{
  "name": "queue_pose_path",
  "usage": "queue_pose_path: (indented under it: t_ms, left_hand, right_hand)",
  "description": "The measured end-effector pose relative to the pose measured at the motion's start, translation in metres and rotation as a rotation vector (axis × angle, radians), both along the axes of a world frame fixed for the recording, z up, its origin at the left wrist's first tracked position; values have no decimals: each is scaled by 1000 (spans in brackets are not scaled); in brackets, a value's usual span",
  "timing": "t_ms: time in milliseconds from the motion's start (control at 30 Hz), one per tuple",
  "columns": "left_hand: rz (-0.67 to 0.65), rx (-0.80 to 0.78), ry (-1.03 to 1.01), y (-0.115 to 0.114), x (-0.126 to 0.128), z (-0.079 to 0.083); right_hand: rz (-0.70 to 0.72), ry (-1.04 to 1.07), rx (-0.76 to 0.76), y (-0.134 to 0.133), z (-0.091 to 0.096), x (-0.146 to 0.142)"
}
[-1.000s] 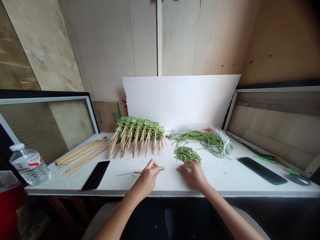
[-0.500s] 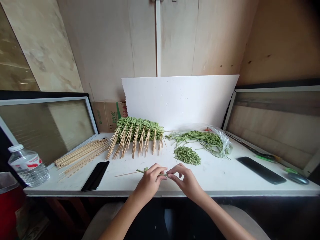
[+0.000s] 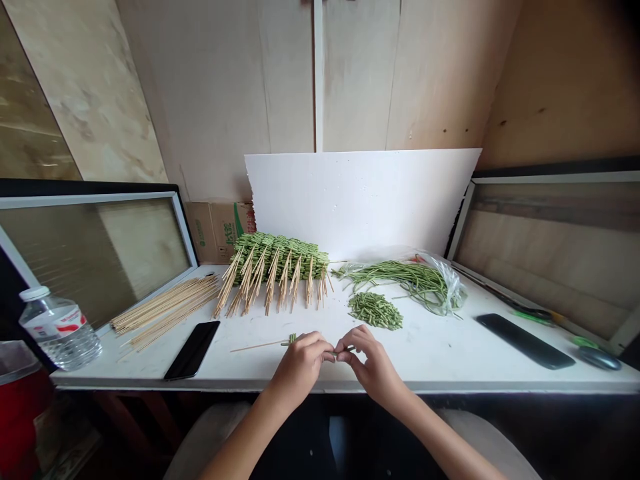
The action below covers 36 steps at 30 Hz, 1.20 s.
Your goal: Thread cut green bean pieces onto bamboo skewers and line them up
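Observation:
My left hand (image 3: 303, 363) and my right hand (image 3: 371, 363) meet fingertip to fingertip above the front of the white table. Both are closed in a pinch on a green bean (image 3: 351, 349). Only a short bit of it shows between the right fingers; the rest is covered. Just behind my left hand, a thin wooden skewer (image 3: 257, 346) lies on the table with short bean pieces (image 3: 291, 339) at its right end. A heap of cut bean pieces (image 3: 375, 311) sits beyond my right hand.
Stacked bean skewers (image 3: 280, 257) stand at the back, bare skewers (image 3: 165, 303) to their left. Long beans (image 3: 415, 280) spill from a clear plastic bag (image 3: 453, 290). Around are a phone (image 3: 193, 350), a dark flat slab (image 3: 525, 341), a mouse (image 3: 598, 358) and a water bottle (image 3: 61, 330).
The bean length that stuck out left of my left hand no longer shows there. A bean bit now shows between my right fingers. My hands stay close together; the view shifts slightly.

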State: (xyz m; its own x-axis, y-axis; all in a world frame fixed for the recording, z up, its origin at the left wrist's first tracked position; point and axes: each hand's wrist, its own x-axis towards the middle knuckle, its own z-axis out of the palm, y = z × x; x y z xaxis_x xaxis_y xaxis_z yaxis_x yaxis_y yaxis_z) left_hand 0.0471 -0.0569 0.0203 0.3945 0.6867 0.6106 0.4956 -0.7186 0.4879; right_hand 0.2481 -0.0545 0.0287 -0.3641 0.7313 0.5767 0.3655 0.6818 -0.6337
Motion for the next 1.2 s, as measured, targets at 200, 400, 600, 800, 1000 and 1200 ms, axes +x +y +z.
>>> queue_pose_path:
  t_ms: [200, 400, 600, 800, 1000, 1200]
  left_hand:
    - [-88, -25, -49, 3, -3, 0]
    - [3, -45, -103, 17, -17, -4]
    - [48, -94, -47, 16, -14, -6]
    - [23, -72, -45, 16, -10, -15]
    - [36, -23, -98, 14, -4, -13]
    - [20, 9, -66, 4, 1, -4]
  right_hand:
    - [57, 52, -61, 3, -4, 2]
    - [-141, 70, -95, 40, -8, 38]
    - [-475, -179, -9, 71, -42, 65]
    - [-494, -258, 58, 73, -53, 65]
    - [-194, -118, -40, 44, -19, 41]
    - [4, -14, -61, 14, -3, 11]
